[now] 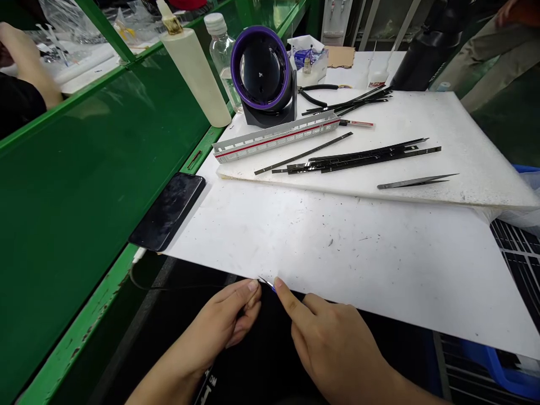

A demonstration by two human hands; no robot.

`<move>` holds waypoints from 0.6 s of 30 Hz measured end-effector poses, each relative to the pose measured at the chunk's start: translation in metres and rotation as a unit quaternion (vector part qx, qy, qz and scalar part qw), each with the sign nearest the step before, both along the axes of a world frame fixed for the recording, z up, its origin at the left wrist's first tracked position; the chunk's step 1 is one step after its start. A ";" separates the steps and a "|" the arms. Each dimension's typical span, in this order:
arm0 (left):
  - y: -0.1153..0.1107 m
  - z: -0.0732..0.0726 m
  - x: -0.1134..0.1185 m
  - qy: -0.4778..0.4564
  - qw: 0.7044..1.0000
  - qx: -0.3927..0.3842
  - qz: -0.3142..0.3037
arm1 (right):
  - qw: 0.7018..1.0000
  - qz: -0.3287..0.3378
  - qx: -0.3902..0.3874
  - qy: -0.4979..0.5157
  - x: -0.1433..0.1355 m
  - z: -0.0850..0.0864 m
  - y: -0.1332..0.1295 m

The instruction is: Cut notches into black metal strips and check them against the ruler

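At the table's front edge, my left hand (230, 315) is closed in a pinch, and whatever lies between its thumb and fingers is too small to make out. Beside it my right hand (333, 337) is wrapped round a thin pointed tool (268, 283) with a blue part, its index finger stretched along it. The tool's tip points at my left fingertips. Beyond the hands, dark thin strips (358, 158) lie on a white foam board (472, 146), with grey tweezers (415, 181) to their right. A white model shell with a red stripe (276, 138) rests at the board's left.
A phone (167, 211) with a cable lies on the green ledge at left. A purple-rimmed fan (262, 70), a glue bottle (196, 79), a clear bottle (221, 50), pliers (314, 94) and a black bottle (430, 53) stand or lie farther back. Another person's arm shows at upper left.
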State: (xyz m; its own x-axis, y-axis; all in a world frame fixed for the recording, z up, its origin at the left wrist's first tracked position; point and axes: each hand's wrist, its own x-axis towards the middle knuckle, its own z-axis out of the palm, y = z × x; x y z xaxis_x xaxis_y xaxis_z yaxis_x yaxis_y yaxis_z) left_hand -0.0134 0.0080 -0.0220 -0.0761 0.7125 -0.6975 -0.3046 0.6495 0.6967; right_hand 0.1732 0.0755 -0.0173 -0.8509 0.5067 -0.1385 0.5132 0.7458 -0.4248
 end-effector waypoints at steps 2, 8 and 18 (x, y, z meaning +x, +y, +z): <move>0.000 -0.001 0.000 -0.002 1.000 0.000 -0.001 | 1.000 0.001 -0.024 -0.009 -0.001 0.003 0.001; 0.000 -0.002 -0.001 0.015 1.000 -0.001 -0.019 | 1.000 0.005 -0.019 -0.020 -0.002 0.004 0.005; 0.001 -0.002 -0.002 0.023 1.000 0.000 -0.020 | 0.995 0.017 0.094 -0.025 -0.005 -0.001 -0.007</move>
